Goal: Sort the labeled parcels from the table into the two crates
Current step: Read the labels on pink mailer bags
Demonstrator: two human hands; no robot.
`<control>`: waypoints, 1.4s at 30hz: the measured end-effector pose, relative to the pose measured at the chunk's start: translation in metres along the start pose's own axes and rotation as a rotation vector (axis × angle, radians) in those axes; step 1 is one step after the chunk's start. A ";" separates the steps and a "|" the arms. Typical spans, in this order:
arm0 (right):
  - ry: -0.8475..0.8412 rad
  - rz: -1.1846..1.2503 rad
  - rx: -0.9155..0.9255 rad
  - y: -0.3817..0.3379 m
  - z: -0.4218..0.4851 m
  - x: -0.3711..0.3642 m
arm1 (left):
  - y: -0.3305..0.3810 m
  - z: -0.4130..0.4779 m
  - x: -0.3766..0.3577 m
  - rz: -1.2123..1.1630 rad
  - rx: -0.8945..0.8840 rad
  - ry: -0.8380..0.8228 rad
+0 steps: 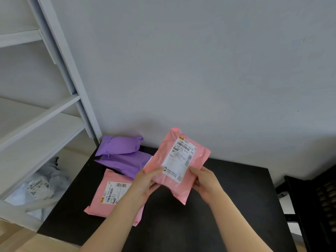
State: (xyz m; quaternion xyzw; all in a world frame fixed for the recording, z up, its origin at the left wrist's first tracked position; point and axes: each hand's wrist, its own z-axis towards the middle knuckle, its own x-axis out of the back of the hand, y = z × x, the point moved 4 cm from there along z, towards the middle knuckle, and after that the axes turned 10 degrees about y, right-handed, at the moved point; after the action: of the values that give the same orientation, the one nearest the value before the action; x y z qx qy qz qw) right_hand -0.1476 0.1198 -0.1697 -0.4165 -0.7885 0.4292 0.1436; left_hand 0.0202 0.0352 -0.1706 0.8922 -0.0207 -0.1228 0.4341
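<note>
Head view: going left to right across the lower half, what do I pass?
Pale parcels at the far left → pink parcel lying flat → raised pink parcel → black crate at the right edge.

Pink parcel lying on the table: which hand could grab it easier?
Likely the left hand: its forearm crosses over the lying pink parcel; the right hand, also gripping the held parcel, sits farther away.

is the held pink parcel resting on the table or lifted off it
Lifted: left hand and right hand grip the pink parcel at its lower end, tilted above the table.
</note>
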 end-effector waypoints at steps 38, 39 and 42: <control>0.089 -0.249 0.122 -0.004 -0.008 0.014 | 0.006 0.008 -0.001 0.285 -0.272 0.194; 0.090 -0.245 0.123 -0.004 -0.008 0.014 | 0.007 0.007 -0.001 0.289 -0.273 0.193; 0.096 -0.246 0.123 -0.004 -0.011 0.015 | 0.008 0.006 -0.001 0.301 -0.280 0.190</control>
State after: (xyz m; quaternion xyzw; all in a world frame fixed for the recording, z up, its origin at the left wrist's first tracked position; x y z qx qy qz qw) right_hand -0.1526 0.1360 -0.1619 -0.3271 -0.7979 0.4356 0.2582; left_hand 0.0186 0.0253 -0.1679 0.8175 -0.0954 0.0263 0.5673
